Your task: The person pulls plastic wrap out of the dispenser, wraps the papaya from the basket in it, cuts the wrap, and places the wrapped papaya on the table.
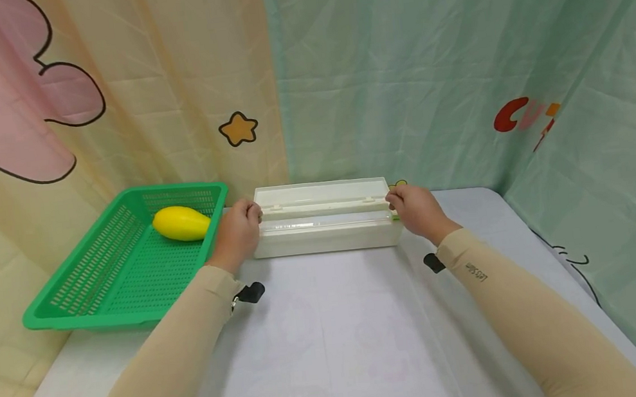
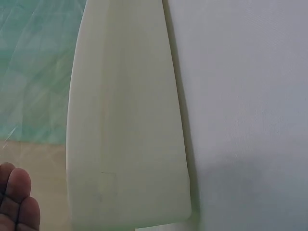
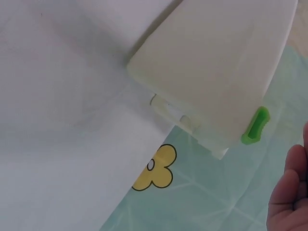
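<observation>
A long white cling film dispenser (image 1: 328,241) stands on the table with its lid (image 1: 320,193) raised. It fills much of both wrist views. A shiny, see-through strip of cling film (image 1: 326,221) lies across its opening. At the dispenser's left end, my left hand (image 1: 238,231) has thumb and fingers pinched together, level with the opening. My right hand (image 1: 421,212) pinches the same way at the right end. Faint clear creases near the left fingers (image 2: 19,185) look like film between the hands. A green slider (image 3: 256,126) sits at the right end.
A green plastic basket (image 1: 133,317) stands at the left, holding a yellow oval fruit-like object (image 1: 181,224). Patterned curtains (image 1: 376,89) hang behind and beside the table. A white cloth (image 1: 333,339) covers the tabletop.
</observation>
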{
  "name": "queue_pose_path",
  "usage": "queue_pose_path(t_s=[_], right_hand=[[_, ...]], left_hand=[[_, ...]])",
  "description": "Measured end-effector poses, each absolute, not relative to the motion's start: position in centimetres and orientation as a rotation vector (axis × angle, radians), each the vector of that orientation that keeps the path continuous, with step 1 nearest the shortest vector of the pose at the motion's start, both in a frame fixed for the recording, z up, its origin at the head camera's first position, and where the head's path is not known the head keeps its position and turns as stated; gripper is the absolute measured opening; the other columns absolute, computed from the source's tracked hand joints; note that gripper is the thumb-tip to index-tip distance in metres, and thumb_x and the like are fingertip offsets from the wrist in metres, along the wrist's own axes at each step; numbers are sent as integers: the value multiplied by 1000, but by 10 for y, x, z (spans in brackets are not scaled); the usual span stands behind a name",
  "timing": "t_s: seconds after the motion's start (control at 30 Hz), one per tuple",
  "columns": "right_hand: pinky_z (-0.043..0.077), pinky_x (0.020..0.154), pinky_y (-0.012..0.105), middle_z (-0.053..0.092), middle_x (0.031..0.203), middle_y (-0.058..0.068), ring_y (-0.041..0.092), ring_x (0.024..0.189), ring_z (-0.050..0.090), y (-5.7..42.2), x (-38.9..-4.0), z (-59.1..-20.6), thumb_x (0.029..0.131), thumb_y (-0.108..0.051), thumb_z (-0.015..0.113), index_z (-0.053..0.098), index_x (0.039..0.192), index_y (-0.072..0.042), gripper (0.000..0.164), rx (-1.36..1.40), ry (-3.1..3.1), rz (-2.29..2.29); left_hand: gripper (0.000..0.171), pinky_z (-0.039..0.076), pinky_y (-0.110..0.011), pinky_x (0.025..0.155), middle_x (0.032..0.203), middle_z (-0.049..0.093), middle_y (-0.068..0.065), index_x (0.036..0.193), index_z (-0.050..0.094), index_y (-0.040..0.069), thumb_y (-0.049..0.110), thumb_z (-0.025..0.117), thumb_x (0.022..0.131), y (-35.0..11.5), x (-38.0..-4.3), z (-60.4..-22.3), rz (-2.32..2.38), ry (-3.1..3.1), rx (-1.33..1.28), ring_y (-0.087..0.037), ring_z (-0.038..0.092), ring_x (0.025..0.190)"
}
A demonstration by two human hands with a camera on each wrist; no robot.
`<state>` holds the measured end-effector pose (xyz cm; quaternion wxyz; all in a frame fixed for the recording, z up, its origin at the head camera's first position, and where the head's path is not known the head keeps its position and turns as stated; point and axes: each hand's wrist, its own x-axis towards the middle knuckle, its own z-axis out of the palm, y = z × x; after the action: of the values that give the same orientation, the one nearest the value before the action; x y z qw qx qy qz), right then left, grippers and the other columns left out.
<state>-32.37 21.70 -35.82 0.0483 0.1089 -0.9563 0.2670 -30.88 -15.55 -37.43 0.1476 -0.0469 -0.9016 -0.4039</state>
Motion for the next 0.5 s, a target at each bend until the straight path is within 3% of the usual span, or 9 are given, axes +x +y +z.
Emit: queue_pose_path(t_s=[0.23, 0.5], right_hand=[[56, 98, 50, 72, 127, 18, 34, 118, 67, 225, -320, -357, 106, -23, 65, 69, 132, -2, 34, 325, -2951, 864], [55, 91, 49, 74, 115, 15, 31, 104, 65, 224, -319, -363, 106, -19, 64, 74, 116, -4, 21, 329, -2883, 768]], left_hand=[[17, 51, -40, 88, 103, 63, -16, 113, 60, 2, 19, 60, 108, -162, -308, -376, -1187, -2636, -221, -32, 58, 95], [13, 54, -42, 88, 105, 70, -16, 111, 66, 3, 15, 63, 106, -164, -306, -376, -1124, -2608, -248, -32, 61, 94]])
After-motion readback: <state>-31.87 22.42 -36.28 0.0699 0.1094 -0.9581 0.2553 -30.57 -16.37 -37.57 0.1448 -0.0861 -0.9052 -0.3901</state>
